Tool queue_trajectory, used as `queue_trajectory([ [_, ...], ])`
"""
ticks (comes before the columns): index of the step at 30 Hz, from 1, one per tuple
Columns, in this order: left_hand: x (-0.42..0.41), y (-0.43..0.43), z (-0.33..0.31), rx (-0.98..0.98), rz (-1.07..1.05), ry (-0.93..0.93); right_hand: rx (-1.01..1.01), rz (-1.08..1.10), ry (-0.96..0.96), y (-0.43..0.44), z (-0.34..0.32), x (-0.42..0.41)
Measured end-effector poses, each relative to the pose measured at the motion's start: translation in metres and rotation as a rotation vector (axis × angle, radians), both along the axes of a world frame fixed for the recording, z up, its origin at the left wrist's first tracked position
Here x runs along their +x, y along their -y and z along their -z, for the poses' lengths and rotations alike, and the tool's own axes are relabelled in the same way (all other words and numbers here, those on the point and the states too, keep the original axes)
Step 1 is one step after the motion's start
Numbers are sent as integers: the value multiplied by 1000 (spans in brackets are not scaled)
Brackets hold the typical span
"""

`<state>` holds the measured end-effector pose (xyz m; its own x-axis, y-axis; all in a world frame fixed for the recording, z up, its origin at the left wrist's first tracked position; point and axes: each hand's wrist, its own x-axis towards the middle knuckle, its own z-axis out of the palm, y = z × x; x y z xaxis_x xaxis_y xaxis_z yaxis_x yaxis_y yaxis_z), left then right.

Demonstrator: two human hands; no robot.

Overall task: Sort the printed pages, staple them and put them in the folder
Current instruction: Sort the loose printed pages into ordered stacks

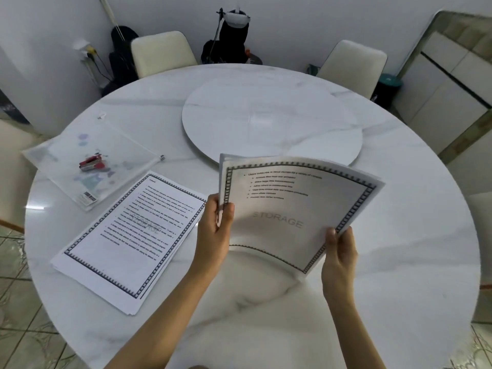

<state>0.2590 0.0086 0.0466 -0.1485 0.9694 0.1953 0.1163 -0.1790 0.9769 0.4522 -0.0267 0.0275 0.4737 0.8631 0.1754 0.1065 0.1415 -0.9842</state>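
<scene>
Two bare hands are up front here, both holding the same small sheaf of white printed pages with a black patterned border (292,209). The left hand (217,225) grips the sheaf's left edge, thumb on the front and fingers curled behind. The right hand (339,251) pinches the lower right corner. The sheaf is lifted off the round white marble table (399,275) and bowed in the middle, with a grey "STORAGE" watermark showing on the top sheet.

Just left of the left hand, a second stack of bordered printed pages (127,235) lies flat on the table, edges slightly fanned, top sheet full of text.

Further back and left is the translucent plastic zip folder (66,153), flat on the table with a barcode sticker at its near corner. The small red stapler (91,163) is over it, apparently sitting on top, though it could be inside, hard to say through the plastic.

Past the held sheaf there's a round white marble turntable (266,115) at the table's centre. Behind the table stand two cream padded chairs (162,53), and between them a white headset (237,18) sits on a black stand (234,41) against the wall.
</scene>
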Motion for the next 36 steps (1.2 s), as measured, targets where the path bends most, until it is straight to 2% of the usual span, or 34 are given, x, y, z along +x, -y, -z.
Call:
queue_trajectory([
  [7,-2,2,-6,1,-52,-120,-90,35,50,0,-1,10],
  [12,-14,1,9,-206,19,-184,-283,-43,126,-3,9,18],
  [16,-25,-7,30,-389,48,-158,-401,-89,178,2,26,16],
  [19,-35,-25,38,-374,19,-214,-472,-98,275,6,38,11],
  [28,-44,-37,71,-325,-107,-325,-612,-75,334,19,65,-15],
  [32,-49,-25,87,-298,-145,-343,-638,-27,363,24,63,-27],
  [36,-55,-24,93,-286,-104,-325,-592,1,495,13,58,-37],
])
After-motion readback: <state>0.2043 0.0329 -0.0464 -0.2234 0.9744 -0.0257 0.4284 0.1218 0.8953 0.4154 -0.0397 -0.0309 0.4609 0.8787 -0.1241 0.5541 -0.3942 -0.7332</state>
